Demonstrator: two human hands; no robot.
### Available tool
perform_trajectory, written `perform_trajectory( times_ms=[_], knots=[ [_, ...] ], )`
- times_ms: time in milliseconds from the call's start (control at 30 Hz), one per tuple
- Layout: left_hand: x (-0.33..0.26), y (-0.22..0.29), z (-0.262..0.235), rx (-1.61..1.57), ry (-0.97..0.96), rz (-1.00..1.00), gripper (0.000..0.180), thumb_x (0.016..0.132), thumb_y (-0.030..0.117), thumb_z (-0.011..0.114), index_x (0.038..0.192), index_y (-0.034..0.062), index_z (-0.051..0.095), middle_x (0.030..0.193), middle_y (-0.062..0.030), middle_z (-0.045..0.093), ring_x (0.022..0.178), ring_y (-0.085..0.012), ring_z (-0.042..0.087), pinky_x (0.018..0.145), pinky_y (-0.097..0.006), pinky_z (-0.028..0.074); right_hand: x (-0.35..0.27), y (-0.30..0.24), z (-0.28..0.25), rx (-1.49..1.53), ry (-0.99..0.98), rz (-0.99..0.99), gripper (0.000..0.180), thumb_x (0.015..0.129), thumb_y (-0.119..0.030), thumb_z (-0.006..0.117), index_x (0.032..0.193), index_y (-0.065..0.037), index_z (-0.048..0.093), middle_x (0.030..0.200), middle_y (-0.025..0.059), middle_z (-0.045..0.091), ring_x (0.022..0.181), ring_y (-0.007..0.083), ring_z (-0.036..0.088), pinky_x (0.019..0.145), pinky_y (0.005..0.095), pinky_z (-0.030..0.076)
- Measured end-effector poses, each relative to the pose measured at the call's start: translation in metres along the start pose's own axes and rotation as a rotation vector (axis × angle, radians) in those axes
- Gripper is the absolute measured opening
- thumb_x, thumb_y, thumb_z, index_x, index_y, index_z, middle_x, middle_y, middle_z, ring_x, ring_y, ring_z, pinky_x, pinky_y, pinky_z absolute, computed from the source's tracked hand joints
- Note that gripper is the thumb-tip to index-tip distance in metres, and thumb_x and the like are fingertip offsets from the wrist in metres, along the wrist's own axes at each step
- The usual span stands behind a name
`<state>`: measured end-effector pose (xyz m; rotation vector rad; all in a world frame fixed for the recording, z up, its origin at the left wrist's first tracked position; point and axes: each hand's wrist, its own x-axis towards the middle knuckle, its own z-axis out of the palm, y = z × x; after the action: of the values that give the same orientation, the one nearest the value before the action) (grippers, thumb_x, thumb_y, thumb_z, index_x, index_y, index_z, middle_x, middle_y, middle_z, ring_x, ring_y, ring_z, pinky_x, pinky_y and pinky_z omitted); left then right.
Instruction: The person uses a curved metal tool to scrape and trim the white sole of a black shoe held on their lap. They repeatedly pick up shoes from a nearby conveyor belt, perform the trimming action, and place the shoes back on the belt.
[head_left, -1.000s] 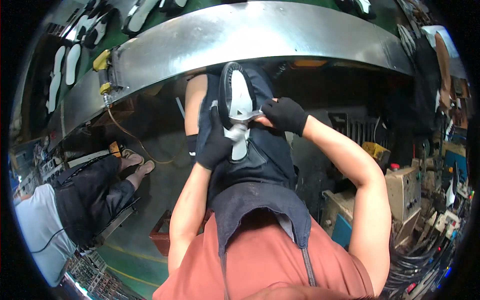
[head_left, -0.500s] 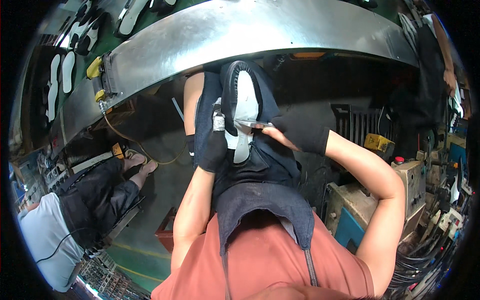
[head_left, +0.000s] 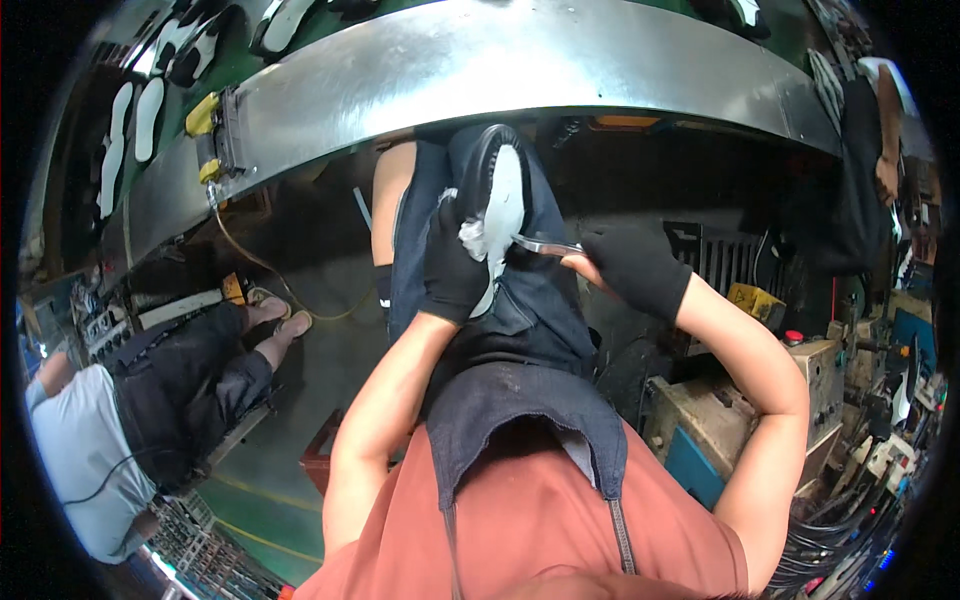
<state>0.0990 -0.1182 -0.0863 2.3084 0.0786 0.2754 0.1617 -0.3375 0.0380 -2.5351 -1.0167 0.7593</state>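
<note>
A black shoe upper (head_left: 478, 175) with a white sole-shaped board (head_left: 507, 200) facing up rests on my lap, toe pointing away from me. My left hand (head_left: 455, 262), in a black glove with whitish wrapping about the fingers, grips its left side and covers part of the heel half. My right hand (head_left: 638, 268), also gloved in black with bare fingertips, is closed round metal pincers (head_left: 550, 246). The pincers' jaws meet the right edge of the shoe near its middle; whether they pinch any material is too small to tell.
A shiny metal bench (head_left: 430, 85) curves across ahead of my knees. On its left end lies a yellow-and-black hose-fed tool (head_left: 208, 135). Shoe parts (head_left: 150, 118) lie beyond. One person (head_left: 100, 440) sits at left; a worn machine (head_left: 700, 420) stands at right.
My left hand has moved up and inward over the shoe, hiding more of its heel half. The pincers have shifted right, from over the white board to its right edge. The shoe has tilted slightly.
</note>
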Motion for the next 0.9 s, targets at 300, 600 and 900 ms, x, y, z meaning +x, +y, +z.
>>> perform_trajectory(
  times_ms=[300,600,900],
  knots=[
    [0.001,-0.045,-0.037,-0.202,-0.360,0.142,0.052,0.089,0.012,0.050,0.137,-0.0020,0.034,0.132,-0.0205,0.046,0.121,-0.0359,0.044,0.106,-0.044,0.027,0.026,-0.032,0.048,-0.058,0.262,-0.354,0.040,0.079,-0.044,0.061,0.070,-0.004,0.059,0.065,0.0161,0.059,0.063,0.0312,0.063,0.054,0.0390,0.050],
    [0.023,-0.016,-0.033,-1.216,-0.400,-0.646,0.049,0.101,0.035,0.029,0.138,0.0033,0.038,0.132,-0.0086,0.047,0.121,-0.0166,0.044,0.103,-0.029,0.035,0.007,0.011,0.051,0.152,0.123,0.012,0.049,0.092,-0.046,0.047,0.082,-0.002,0.064,0.074,0.0230,0.061,0.067,0.0388,0.061,0.059,0.0417,0.047],
    [0.020,-0.006,-0.009,-0.709,-0.154,-0.358,0.044,0.099,0.030,0.039,0.131,0.0009,0.042,0.125,-0.0151,0.052,0.115,-0.0247,0.050,0.098,-0.032,0.038,0.026,-0.012,0.037,0.180,0.217,0.084,0.046,0.091,-0.042,0.047,0.080,0.000,0.063,0.077,0.0243,0.061,0.071,0.0397,0.061,0.062,0.0439,0.047]
  ],
)
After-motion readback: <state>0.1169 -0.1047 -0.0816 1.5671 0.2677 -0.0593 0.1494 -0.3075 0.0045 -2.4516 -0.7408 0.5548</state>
